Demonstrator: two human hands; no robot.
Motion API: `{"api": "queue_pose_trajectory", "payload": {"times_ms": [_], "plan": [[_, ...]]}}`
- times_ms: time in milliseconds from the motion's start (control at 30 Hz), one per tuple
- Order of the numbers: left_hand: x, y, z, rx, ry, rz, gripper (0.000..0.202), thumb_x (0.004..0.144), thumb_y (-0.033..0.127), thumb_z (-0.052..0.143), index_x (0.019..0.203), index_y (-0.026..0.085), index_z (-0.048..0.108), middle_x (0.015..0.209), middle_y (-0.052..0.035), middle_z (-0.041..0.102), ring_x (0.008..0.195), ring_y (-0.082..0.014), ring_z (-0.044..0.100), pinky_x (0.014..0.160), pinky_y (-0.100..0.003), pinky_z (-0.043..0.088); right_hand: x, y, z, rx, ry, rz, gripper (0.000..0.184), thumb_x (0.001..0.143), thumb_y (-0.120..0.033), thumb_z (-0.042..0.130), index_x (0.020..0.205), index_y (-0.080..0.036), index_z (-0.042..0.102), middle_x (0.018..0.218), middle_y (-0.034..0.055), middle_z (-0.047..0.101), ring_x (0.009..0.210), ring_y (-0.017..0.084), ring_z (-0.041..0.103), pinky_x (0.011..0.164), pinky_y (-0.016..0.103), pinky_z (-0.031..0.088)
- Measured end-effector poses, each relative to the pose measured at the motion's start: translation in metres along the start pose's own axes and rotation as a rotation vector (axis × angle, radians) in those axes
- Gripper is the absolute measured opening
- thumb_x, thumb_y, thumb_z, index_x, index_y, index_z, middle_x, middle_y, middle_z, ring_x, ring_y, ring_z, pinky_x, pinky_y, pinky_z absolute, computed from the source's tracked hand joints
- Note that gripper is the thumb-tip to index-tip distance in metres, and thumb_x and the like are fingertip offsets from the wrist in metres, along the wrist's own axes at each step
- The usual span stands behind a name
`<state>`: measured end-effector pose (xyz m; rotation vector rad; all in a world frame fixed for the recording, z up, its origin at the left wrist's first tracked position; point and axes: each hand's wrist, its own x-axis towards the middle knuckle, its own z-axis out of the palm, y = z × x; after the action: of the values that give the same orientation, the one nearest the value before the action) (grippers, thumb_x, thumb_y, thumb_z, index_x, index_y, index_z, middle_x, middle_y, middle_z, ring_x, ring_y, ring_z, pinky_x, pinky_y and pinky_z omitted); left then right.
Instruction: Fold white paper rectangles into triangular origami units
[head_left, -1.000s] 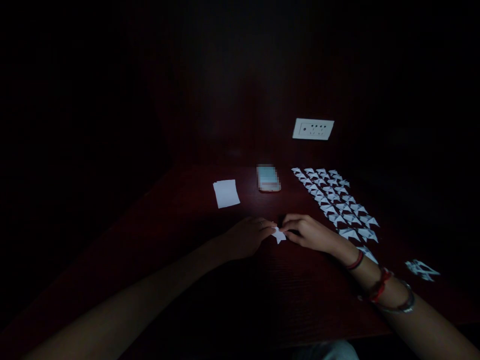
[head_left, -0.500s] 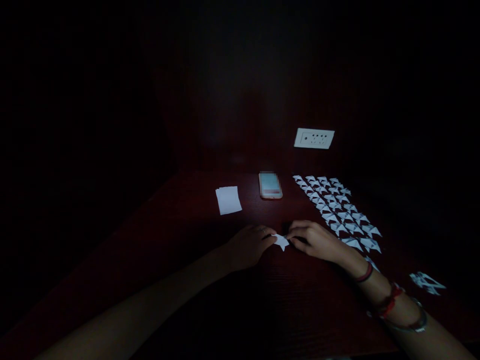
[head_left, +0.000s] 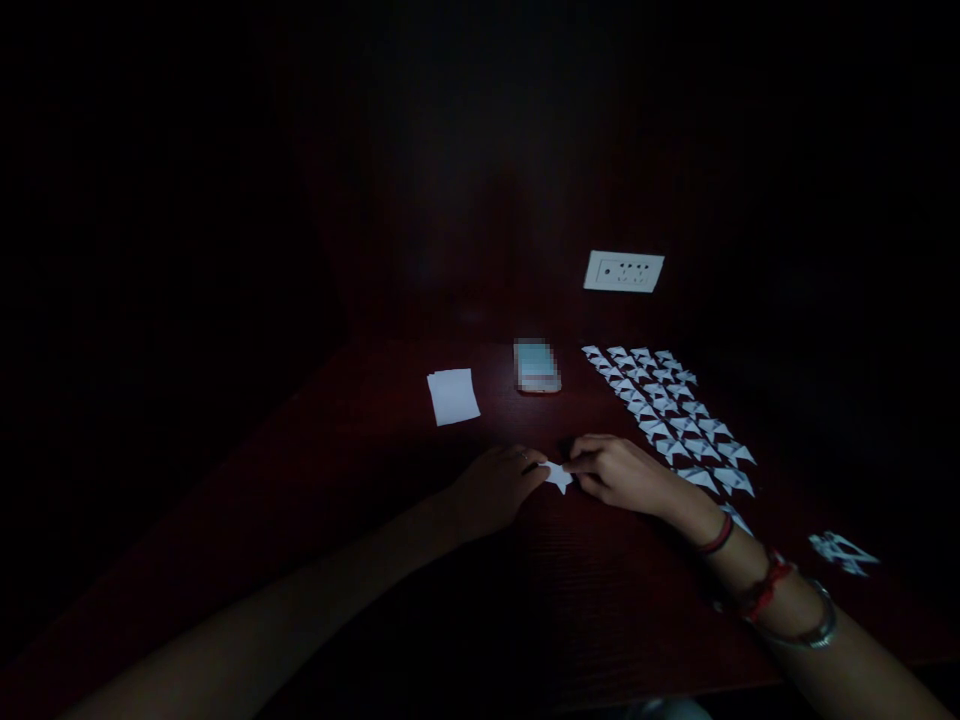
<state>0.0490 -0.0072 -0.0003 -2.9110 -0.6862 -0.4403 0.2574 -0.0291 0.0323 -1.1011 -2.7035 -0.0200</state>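
Observation:
A small white folded paper piece (head_left: 558, 477) lies on the dark red table (head_left: 375, 470) between my two hands. My left hand (head_left: 495, 488) pinches its left side with curled fingers. My right hand (head_left: 619, 472) pinches its right side, fingers pressed together. Red and silver bands circle my right wrist. Most of the paper is hidden by my fingertips.
Several finished folded paper pieces (head_left: 675, 415) lie in rows to the right, with one more (head_left: 840, 550) at the far right. A stack of white square sheets (head_left: 452, 396) and a phone (head_left: 536, 366) sit behind my hands. A white wall socket (head_left: 623, 271) is beyond. The surroundings are dark.
Both hands keep their pinch on the folded paper piece. Only the camera view shifts a little up and down; the hands stay together on the table.

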Motion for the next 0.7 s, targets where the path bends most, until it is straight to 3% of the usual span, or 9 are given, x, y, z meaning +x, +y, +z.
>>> {"api": "queue_pose_trajectory", "payload": {"times_ms": [133, 333, 700], "plan": [[-0.0007, -0.0017, 0.0026, -0.013, 0.012, -0.005, 0.028, 0.083, 0.010, 0.037, 0.109, 0.016, 0.045, 0.112, -0.0066, 0.047, 0.100, -0.0181, 0.044, 0.081, -0.032, 0.037, -0.0025, 0.0030, 0.0012, 0.028, 0.028, 0.038, 0.022, 0.075, -0.014, 0.045, 0.086, -0.019, 0.064, 0.081, 0.0032, 0.056, 0.076, 0.013, 0.053, 0.075, 0.027, 0.042], [-0.0007, -0.0011, 0.0020, -0.048, 0.032, 0.010, 0.028, 0.083, 0.011, 0.037, 0.110, 0.015, 0.044, 0.111, -0.0074, 0.047, 0.101, -0.0188, 0.042, 0.084, -0.033, 0.035, 0.0000, 0.0041, 0.0078, 0.094, 0.068, 0.058, 0.033, 0.077, -0.013, 0.043, 0.106, -0.022, 0.055, 0.087, 0.0032, 0.054, 0.078, 0.013, 0.052, 0.072, 0.026, 0.042], [0.0001, -0.0019, 0.0013, -0.067, 0.004, -0.009, 0.030, 0.080, 0.008, 0.037, 0.108, 0.015, 0.045, 0.111, -0.0073, 0.046, 0.099, -0.0184, 0.043, 0.083, -0.032, 0.036, -0.0007, 0.0018, 0.0048, 0.094, 0.023, 0.082, 0.024, 0.077, -0.012, 0.043, 0.090, -0.019, 0.063, 0.083, 0.0029, 0.053, 0.075, 0.012, 0.051, 0.073, 0.024, 0.041]]}}
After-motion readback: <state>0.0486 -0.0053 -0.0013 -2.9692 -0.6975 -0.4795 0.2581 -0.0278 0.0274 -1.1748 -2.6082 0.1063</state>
